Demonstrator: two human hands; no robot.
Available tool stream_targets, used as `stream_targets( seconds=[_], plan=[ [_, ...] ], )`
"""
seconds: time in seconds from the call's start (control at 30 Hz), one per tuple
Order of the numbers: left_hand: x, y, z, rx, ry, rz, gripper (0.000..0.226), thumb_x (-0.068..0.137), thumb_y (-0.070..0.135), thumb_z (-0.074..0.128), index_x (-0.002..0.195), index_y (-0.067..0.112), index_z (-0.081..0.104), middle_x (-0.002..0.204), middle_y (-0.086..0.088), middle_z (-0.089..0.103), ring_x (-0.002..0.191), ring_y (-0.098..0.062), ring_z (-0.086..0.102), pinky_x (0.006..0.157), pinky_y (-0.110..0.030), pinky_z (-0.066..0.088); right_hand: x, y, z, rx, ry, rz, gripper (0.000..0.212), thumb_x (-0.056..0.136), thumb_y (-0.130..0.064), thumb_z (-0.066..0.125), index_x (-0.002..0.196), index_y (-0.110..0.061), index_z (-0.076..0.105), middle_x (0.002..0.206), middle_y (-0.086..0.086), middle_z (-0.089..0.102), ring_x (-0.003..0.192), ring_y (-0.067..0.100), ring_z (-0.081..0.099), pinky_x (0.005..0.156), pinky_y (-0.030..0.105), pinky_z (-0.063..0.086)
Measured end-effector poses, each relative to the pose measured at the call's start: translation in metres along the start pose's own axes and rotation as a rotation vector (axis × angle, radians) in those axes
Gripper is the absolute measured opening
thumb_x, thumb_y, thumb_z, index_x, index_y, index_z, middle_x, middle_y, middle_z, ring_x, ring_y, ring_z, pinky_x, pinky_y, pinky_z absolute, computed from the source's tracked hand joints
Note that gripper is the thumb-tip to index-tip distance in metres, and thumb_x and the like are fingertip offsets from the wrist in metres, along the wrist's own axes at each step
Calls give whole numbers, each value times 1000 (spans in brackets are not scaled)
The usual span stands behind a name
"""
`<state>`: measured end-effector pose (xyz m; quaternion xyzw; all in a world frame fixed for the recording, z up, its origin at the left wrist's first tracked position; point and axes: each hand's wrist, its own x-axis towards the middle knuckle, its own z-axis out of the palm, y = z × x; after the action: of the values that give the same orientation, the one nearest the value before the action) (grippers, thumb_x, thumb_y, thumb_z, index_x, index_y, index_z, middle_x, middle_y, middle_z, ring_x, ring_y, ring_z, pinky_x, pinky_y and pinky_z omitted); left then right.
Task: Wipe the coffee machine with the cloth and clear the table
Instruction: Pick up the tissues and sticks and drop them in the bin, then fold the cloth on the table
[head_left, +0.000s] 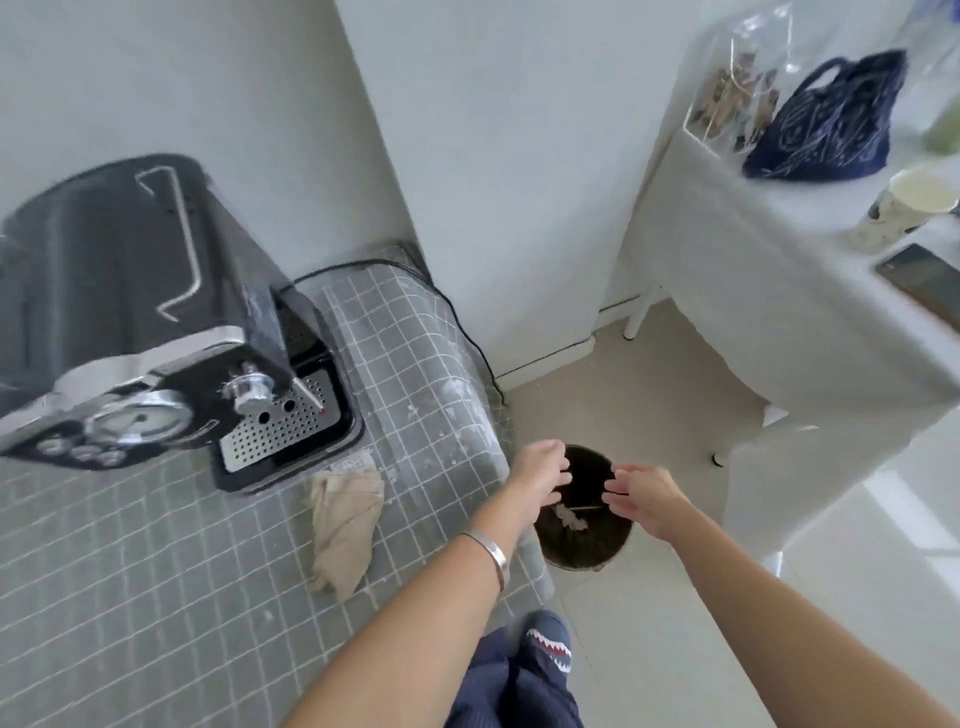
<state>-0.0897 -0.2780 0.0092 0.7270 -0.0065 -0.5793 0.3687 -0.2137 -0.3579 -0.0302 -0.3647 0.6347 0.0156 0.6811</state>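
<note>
Count on the grid-patterned table (156, 597): one coffee machine (150, 322) and one beige cloth (345, 530). Count over the floor: two hands, left hand (537, 475) and right hand (647, 499), one dark waste bin (584, 545) and one slipper (548, 642). Count on the white table (779, 291): one dark blue bag (831, 124), one paper cup (909, 208), one clear packet (737, 88), one phone (930, 283).

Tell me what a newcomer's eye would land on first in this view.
Most likely both bare hands, left hand and right hand, held open over the round dark waste bin on the pale floor, with scraps showing inside it. Next, the black and chrome coffee machine at the left on the grey grid-patterned tablecloth. A crumpled beige cloth lies just in front of its drip tray.
</note>
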Motion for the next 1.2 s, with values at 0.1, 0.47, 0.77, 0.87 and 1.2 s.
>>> stream_targets(
  seconds=[0.1, 0.47, 0.77, 0.87, 1.2],
  plan=[
    [-31, -12, -47, 59, 66, 172, 33, 102, 29, 42, 128, 14, 55, 114, -6, 64, 97, -17, 63, 81, -29, 52, -12, -10, 25, -39, 75, -57, 32, 101, -3, 41, 131, 1, 51, 83, 12, 60, 71, 23, 62, 81, 33, 55],
    [-77, -133, -238, 156, 748, 255, 26, 99, 14, 48, 120, 10, 63, 120, -9, 68, 111, -25, 64, 94, -37, 53, -81, -12, 200, -701, -79, -565, 24, 86, -5, 51, 97, -14, 71, 73, 6, 69, 64, 21, 60, 66, 33, 55],
    [-62, -168, -249, 229, 515, 260, 31, 97, 15, 53, 127, 17, 60, 110, -1, 71, 95, -18, 67, 81, -30, 53, -86, 11, 295, -1480, -238, -810, 68, 95, -4, 47, 150, -35, 22, 137, 11, 51, 125, 31, 49, 99, 38, 43],
    [-61, -171, -250, 220, 493, 260, 28, 91, 21, 63, 118, 16, 64, 97, 1, 72, 89, -16, 68, 81, -30, 56, -84, 17, 293, -1560, -198, -824, 63, 92, -14, 56, 143, -41, 31, 138, 5, 51, 122, 29, 52, 104, 43, 45],
    [-70, -173, -247, 162, 431, 452, 15, 89, 27, 63, 85, 13, 59, 81, -5, 67, 76, -25, 65, 68, -37, 56, -88, 3, 255, -1495, -210, -1063, 11, 90, -19, 64, 91, -18, 74, 85, 1, 74, 79, 18, 61, 90, 40, 51]
  ],
)
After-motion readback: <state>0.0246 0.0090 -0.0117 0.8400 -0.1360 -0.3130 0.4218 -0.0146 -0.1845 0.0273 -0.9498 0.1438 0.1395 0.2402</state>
